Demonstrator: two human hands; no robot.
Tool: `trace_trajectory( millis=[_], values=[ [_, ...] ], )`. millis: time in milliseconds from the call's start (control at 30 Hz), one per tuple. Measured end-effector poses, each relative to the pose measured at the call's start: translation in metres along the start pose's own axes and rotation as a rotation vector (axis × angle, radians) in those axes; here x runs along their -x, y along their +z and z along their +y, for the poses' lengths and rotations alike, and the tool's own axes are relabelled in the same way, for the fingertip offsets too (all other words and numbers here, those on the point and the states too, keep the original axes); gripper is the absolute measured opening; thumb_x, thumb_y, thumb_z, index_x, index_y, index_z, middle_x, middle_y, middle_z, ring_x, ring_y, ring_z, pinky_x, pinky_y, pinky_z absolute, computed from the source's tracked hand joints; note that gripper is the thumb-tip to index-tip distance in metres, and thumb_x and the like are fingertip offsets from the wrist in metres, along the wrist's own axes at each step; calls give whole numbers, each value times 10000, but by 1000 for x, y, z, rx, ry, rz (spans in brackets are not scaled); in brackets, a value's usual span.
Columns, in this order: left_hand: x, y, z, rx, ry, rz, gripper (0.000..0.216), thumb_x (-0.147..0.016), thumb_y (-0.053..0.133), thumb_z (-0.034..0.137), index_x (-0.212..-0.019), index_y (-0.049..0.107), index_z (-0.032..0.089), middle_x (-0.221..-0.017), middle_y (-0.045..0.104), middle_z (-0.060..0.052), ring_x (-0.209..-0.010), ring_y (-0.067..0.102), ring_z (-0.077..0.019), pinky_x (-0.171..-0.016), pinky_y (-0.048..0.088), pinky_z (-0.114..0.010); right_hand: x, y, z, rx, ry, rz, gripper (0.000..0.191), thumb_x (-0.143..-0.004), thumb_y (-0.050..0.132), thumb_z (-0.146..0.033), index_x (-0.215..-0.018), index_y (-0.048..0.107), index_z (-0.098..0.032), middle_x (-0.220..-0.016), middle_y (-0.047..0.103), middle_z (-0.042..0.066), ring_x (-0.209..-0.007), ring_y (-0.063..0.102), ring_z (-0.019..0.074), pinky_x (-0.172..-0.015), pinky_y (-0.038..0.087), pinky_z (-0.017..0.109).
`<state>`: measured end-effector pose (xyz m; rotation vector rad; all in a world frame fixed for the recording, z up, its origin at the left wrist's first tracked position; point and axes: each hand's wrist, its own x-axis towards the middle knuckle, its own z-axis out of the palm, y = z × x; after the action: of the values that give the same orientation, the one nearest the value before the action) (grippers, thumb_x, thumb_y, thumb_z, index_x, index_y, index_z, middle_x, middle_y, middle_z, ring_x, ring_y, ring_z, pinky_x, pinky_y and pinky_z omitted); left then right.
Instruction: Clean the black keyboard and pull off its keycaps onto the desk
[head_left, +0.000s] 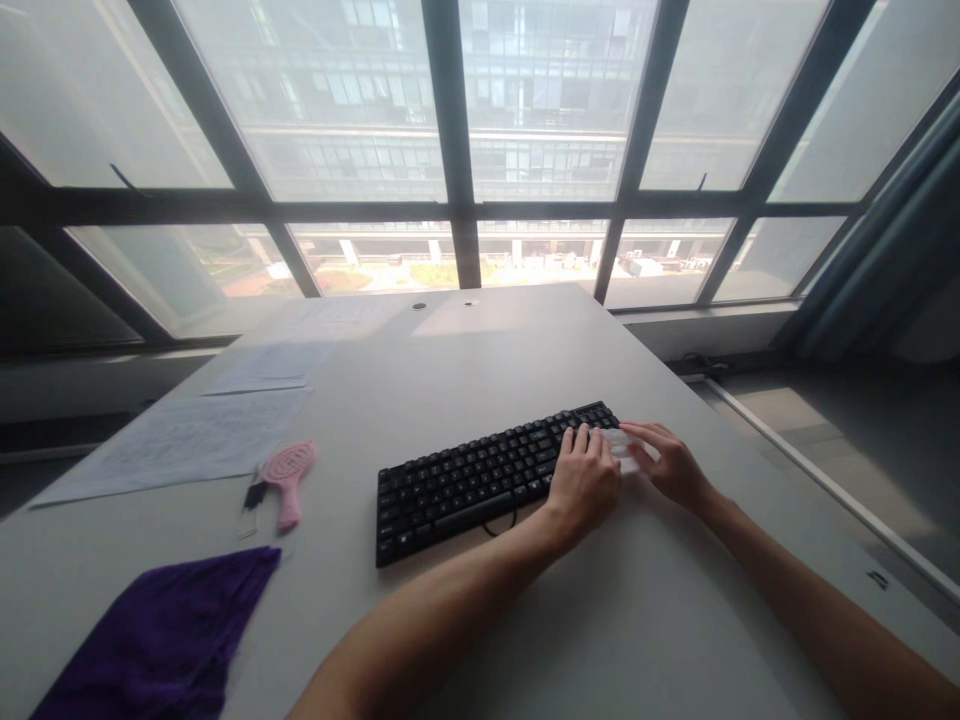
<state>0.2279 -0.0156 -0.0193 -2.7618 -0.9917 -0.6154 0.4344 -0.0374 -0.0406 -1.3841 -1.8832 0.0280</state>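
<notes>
A black keyboard (480, 475) lies at an angle on the grey table (465, 350). My left hand (583, 482) rests on the keyboard's right end, fingers curled over the keys. My right hand (670, 463) is just beside it at the keyboard's right edge, fingers closed on a white cloth or wipe (622, 450) that lies against the keys. Part of the cloth is hidden between the two hands.
A pink hairbrush (286, 480) and a small dark item lie left of the keyboard. A purple cloth (161, 635) sits at the near left corner. Paper sheets (187, 440) cover the far left. Large windows stand behind the table.
</notes>
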Motion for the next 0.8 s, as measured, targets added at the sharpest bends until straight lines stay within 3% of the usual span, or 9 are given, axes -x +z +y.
trace_trajectory(
  millis=[100, 267, 467, 567, 800],
  values=[
    [0, 0, -3, -28, 36, -14, 401, -1002, 373, 210, -1324, 561, 66, -1401, 552, -176, -1338, 468, -292, -1149, 325, -481, -1, 2, -3, 37, 48, 38, 291, -934, 582, -338, -1169, 691, -204, -1113, 709, 116, -1022, 653, 288, -922, 533, 464],
    [0, -5, -2, 5, 93, 10, 358, -1001, 377, 180, -1289, 584, 132, -1415, 544, -128, -1341, 458, -267, -1133, 350, -446, -2, -1, -8, 40, 91, 71, 209, -941, 564, -302, -1069, 690, -194, -853, 671, 72, -746, 622, 230, -720, 545, 385],
    [1, -20, 7, 44, 188, 16, 313, -977, 417, 183, -1166, 637, 66, -1281, 612, -176, -1227, 541, -274, -1056, 409, -400, -12, -5, -22, -30, 2, 132, 175, -963, 541, -281, -901, 690, -213, -863, 665, 69, -811, 636, 229, -748, 536, 374],
    [7, -28, 8, 8, 202, -11, 355, -971, 394, 160, -1219, 608, 22, -1257, 620, -209, -1231, 549, -272, -1053, 407, -385, -23, -2, -30, -70, -16, 147, 162, -957, 559, -281, -888, 690, -217, -860, 662, 64, -808, 634, 221, -748, 539, 366],
    [15, -33, -26, -10, 35, -23, 427, -972, 389, 194, -1315, 549, -2, -1411, 531, -240, -1358, 464, -296, -1147, 320, -428, -59, 33, -42, -108, 36, 150, 200, -948, 559, -307, -872, 713, -204, -839, 680, 65, -725, 620, 198, -678, 533, 332]
  ],
)
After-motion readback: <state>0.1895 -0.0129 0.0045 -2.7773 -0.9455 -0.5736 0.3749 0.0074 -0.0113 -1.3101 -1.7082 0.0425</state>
